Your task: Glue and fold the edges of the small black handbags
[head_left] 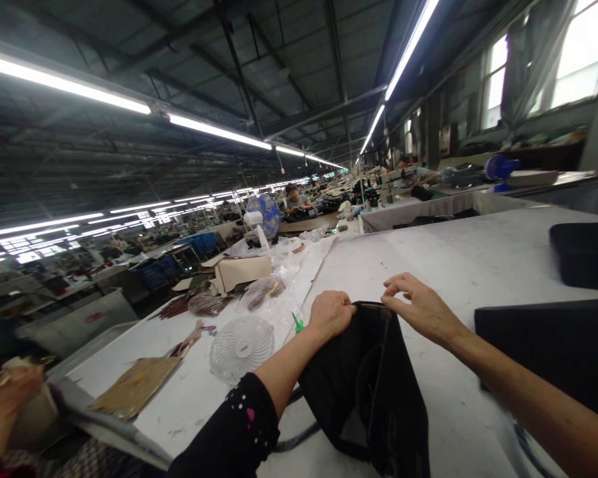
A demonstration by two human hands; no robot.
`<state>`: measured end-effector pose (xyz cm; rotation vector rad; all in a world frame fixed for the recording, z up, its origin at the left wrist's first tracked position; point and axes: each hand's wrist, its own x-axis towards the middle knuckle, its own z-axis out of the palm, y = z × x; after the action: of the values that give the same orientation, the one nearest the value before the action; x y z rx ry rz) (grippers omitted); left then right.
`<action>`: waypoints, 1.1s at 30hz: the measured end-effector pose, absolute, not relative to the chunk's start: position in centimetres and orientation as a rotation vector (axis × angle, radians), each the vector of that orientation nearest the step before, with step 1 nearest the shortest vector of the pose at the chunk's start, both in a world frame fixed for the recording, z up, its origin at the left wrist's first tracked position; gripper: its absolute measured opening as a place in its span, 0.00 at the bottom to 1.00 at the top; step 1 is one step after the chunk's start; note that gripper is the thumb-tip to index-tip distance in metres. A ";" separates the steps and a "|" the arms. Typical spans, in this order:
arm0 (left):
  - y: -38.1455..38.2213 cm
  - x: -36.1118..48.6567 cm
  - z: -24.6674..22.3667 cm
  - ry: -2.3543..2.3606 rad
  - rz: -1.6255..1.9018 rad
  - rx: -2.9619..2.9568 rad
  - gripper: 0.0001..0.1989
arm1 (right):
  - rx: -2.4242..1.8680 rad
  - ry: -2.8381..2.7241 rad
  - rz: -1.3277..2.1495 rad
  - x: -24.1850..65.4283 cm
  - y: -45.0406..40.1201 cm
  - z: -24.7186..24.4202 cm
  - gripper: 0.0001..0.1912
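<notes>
A black fabric bag [369, 385] stands on the white table in front of me, its opening turned partly toward me and its inside dark. My left hand [333, 312] is closed around the bag's top left edge, with the fingertips hidden behind the fabric. At the top right corner, my right hand [413, 307] pinches the rim between thumb and a finger, while the other fingers curl above it. A dark strap [299, 437] loops out on the bag's left side.
Left of the bag lie a white fan [242, 348], a brown cardboard sheet [135, 386] and plastic bags [284, 265]. Black pieces [553, 338] rest at the right. Another person's hands [12, 392] show at the lower left; a blue fan [264, 216] stands farther back.
</notes>
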<state>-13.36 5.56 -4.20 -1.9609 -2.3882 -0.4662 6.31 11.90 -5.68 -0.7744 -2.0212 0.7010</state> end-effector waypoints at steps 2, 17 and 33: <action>5.4 -14.1 -4.0 -2.441 -0.472 -1.883 0.11 | -0.795 -1.955 0.745 7.1 10.7 -5.7 0.09; 2.2 -15.2 -3.1 -2.439 -0.223 -1.651 0.20 | -0.895 -1.946 0.446 7.8 2.7 -13.4 0.32; 7.3 -14.4 -4.3 -1.993 -0.462 -2.115 0.09 | -0.938 -1.834 0.667 7.6 7.0 -12.7 0.21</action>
<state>-14.40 7.31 -4.32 -2.1146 -1.9929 -0.4623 7.62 6.95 -12.72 -0.9384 -1.8339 0.6672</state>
